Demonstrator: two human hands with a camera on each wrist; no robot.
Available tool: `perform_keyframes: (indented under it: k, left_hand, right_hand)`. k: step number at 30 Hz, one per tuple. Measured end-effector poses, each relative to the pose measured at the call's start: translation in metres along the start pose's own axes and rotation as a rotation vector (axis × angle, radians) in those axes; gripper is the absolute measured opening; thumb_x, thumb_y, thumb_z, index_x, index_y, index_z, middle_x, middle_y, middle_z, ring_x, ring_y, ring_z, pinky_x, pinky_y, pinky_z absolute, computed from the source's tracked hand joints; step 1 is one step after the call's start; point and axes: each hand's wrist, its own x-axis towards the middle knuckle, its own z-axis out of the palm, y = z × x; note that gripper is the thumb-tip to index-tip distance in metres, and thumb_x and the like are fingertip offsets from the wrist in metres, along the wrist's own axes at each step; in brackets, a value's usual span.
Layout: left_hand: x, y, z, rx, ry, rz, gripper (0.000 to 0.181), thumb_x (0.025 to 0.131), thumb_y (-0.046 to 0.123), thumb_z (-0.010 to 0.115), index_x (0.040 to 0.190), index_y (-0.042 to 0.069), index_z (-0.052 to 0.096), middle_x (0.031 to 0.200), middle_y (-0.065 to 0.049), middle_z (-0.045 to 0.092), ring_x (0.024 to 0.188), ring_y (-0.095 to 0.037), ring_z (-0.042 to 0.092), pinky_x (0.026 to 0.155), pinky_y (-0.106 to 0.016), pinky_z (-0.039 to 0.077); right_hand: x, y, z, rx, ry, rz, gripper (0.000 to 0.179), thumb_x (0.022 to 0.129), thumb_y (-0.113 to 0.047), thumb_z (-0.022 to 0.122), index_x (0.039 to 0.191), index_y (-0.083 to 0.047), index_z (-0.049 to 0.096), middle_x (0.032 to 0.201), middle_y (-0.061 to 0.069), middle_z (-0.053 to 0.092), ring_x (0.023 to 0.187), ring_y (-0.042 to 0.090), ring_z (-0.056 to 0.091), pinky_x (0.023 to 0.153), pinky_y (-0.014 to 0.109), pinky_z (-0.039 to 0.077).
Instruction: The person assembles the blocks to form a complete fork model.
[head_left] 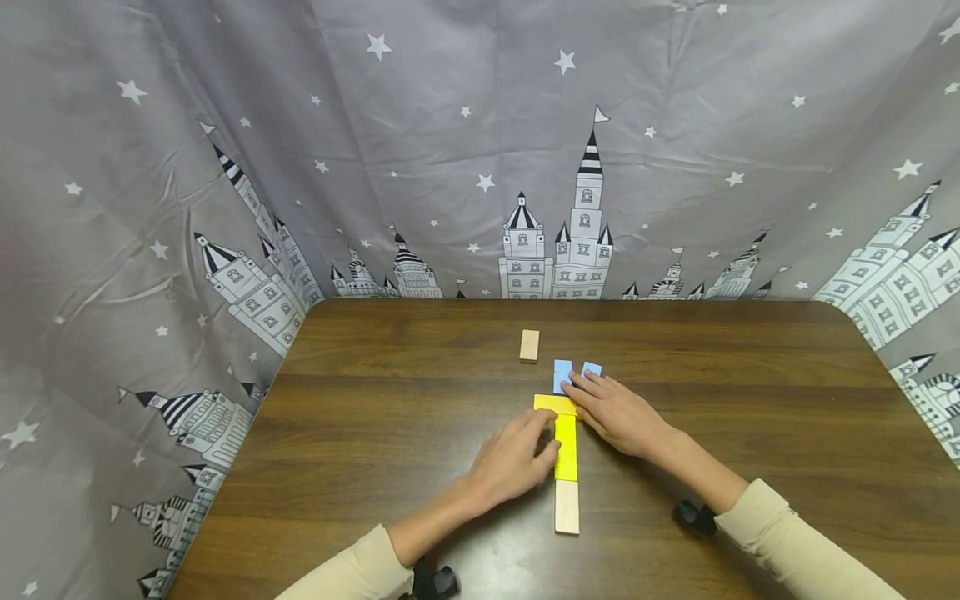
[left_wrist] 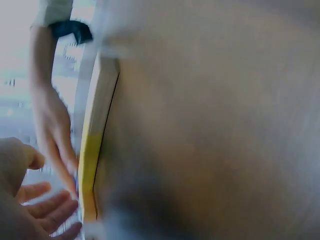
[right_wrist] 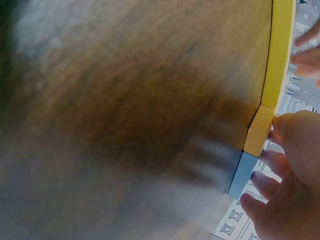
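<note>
My right hand (head_left: 615,412) reaches over the top end of a row of wooden blocks, fingers extended. Its fingertips lie at a light blue block (head_left: 562,375) and partly cover a second light blue block (head_left: 592,367). In the right wrist view the thumb is right at the edge of an orange-yellow block (right_wrist: 260,130), which lies crosswise above a bright yellow block (head_left: 566,450). Left of the yellow block, my left hand (head_left: 513,458) has its fingers spread loosely with nothing held, fingertips close to the crosswise block. A plain wooden block (head_left: 567,507) continues the row below the yellow one.
Another plain wooden block (head_left: 529,346) lies apart, farther back on the brown table (head_left: 375,400). Behind the table's far edge hangs a grey curtain (head_left: 435,150) printed with castles and stars. Each wrist wears a black band.
</note>
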Motion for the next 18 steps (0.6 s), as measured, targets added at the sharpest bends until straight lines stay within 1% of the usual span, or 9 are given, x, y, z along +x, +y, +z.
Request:
perform_keyframes:
  k: [3, 5, 7, 9, 13, 16, 18]
  left_hand:
    - [0.015, -0.015, -0.011, -0.11, 0.083, -0.006, 0.031, 0.096, 0.014, 0.064, 0.124, 0.003, 0.062, 0.114, -0.011, 0.066, 0.104, -0.024, 0.064, 0.088, -0.039, 0.053]
    - [0.028, -0.028, -0.019, -0.171, 0.105, -0.017, 0.032, 0.095, 0.011, 0.065, 0.125, 0.0, 0.061, 0.114, -0.013, 0.066, 0.105, -0.027, 0.063, 0.092, -0.04, 0.051]
    - [0.042, -0.043, -0.027, -0.215, 0.101, -0.037, 0.037, 0.095, 0.011, 0.067, 0.128, -0.002, 0.059, 0.117, -0.017, 0.064, 0.108, -0.029, 0.062, 0.095, -0.042, 0.049]
    - [0.056, -0.058, -0.033, -0.231, 0.077, -0.05, 0.044, 0.095, 0.013, 0.068, 0.133, -0.002, 0.055, 0.122, -0.019, 0.062, 0.113, -0.032, 0.06, 0.098, -0.044, 0.047]
    - [0.08, -0.084, -0.042, -0.243, -0.018, -0.087, 0.059, 0.095, 0.017, 0.07, 0.144, -0.001, 0.045, 0.137, -0.02, 0.055, 0.127, -0.033, 0.053, 0.106, -0.045, 0.04]
    - [0.095, -0.097, -0.045, -0.237, -0.094, -0.113, 0.069, 0.094, 0.019, 0.072, 0.15, 0.0, 0.038, 0.147, -0.019, 0.047, 0.133, -0.032, 0.047, 0.109, -0.045, 0.037]
    - [0.104, -0.102, -0.046, -0.228, -0.136, -0.114, 0.074, 0.093, 0.02, 0.073, 0.153, 0.001, 0.035, 0.151, -0.018, 0.043, 0.134, -0.032, 0.045, 0.111, -0.045, 0.035]
  right_hand:
    - [0.0, 0.001, 0.001, -0.001, 0.006, -0.003, 0.047, 0.1, -0.013, 0.059, 0.144, 0.003, 0.05, 0.145, 0.025, 0.048, 0.132, 0.045, 0.045, 0.105, 0.06, 0.036]
    - [0.0, 0.001, 0.001, -0.006, 0.003, -0.004, 0.047, 0.1, -0.013, 0.059, 0.144, 0.002, 0.05, 0.145, 0.025, 0.048, 0.132, 0.045, 0.046, 0.105, 0.06, 0.036]
    - [0.001, 0.002, 0.0, -0.012, -0.003, 0.0, 0.047, 0.1, -0.014, 0.058, 0.144, 0.002, 0.05, 0.146, 0.025, 0.047, 0.132, 0.045, 0.045, 0.105, 0.06, 0.036]
    - [0.001, 0.002, 0.0, -0.013, -0.006, 0.005, 0.047, 0.101, -0.014, 0.058, 0.144, 0.002, 0.05, 0.146, 0.025, 0.047, 0.132, 0.045, 0.045, 0.106, 0.06, 0.036]
    - [0.001, 0.001, -0.002, -0.007, -0.012, 0.013, 0.047, 0.101, -0.014, 0.058, 0.144, 0.003, 0.05, 0.146, 0.026, 0.047, 0.133, 0.045, 0.044, 0.106, 0.06, 0.035]
    - [0.002, 0.0, -0.003, 0.003, -0.018, 0.011, 0.047, 0.101, -0.014, 0.057, 0.144, 0.003, 0.05, 0.146, 0.026, 0.047, 0.133, 0.046, 0.044, 0.107, 0.06, 0.034]
    - [0.002, 0.0, -0.003, 0.006, -0.02, 0.014, 0.047, 0.101, -0.015, 0.057, 0.144, 0.003, 0.05, 0.146, 0.026, 0.047, 0.133, 0.046, 0.044, 0.107, 0.059, 0.034]
